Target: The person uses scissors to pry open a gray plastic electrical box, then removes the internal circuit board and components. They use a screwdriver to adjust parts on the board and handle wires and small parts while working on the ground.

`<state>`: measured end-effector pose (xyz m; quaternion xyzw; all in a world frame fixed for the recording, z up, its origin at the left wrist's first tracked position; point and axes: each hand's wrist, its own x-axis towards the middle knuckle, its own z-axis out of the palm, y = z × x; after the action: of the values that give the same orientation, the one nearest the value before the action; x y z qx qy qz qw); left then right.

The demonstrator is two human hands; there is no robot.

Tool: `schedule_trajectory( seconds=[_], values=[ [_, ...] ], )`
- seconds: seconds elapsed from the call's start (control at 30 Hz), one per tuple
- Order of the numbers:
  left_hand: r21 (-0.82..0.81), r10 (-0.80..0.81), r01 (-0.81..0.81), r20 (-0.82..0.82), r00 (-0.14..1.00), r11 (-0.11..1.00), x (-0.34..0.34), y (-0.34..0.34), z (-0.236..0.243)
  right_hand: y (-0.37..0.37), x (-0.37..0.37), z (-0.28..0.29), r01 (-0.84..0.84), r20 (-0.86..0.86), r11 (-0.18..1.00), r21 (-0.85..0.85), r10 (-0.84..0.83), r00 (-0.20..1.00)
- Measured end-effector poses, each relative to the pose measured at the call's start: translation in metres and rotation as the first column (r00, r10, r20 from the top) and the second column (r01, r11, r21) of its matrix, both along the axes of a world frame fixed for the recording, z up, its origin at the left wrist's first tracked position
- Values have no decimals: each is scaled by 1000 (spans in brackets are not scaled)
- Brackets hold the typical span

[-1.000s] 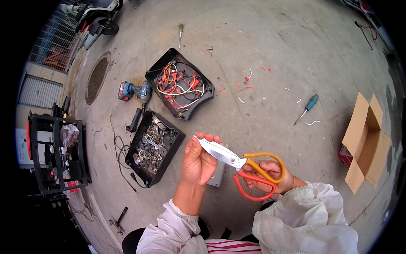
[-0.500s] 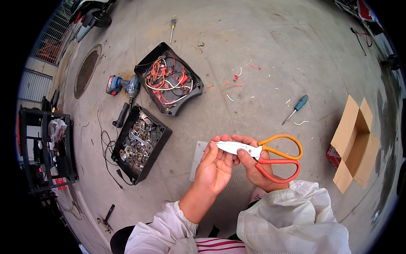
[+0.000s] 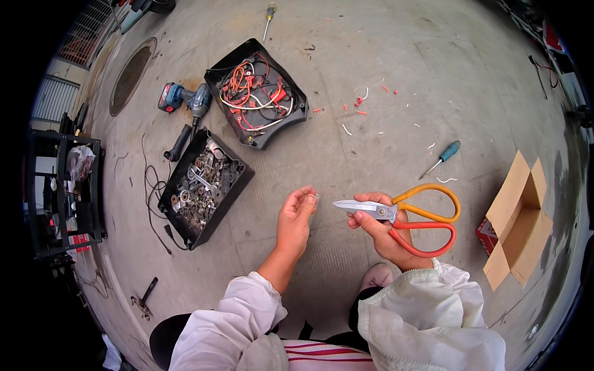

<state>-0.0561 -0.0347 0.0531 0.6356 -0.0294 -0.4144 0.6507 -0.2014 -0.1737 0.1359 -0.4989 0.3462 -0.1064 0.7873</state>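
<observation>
On the grey concrete floor [image 3: 433,247], short red and white scraps [image 3: 362,113] are already scattered loose, while longer wires [image 3: 237,77] are left tangled in a black cover [image 3: 272,134]. The scissors [image 3: 382,211], blades together, are gripped near the pivot by the right hand [image 3: 388,245]; by the left hand [image 3: 294,224], just beside their tip, fingertips are held close, whether around something small cannot be told.

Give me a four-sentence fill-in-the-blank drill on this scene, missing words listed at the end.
1. The scissors are in the ____ hand.
2. The wires lie in a tray coloured ____.
3. The box is not closed but ____.
4. In this view, the power tool lies to the ____ of the wires.

Missing words: right; black; open; left.
</observation>
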Motion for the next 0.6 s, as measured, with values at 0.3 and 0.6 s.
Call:
schedule_trajectory(
  seconds=[0.3,0.6],
  values=[
    [603,-437,295,99,894,741,39,82,-114,10,-8,-26,-72,-136,994,-77,61,989],
    [462,-204,229,-104,973,857,-5,28,-51,10,-9,-23,-54,-146,992,-110,38,989]
  ],
)
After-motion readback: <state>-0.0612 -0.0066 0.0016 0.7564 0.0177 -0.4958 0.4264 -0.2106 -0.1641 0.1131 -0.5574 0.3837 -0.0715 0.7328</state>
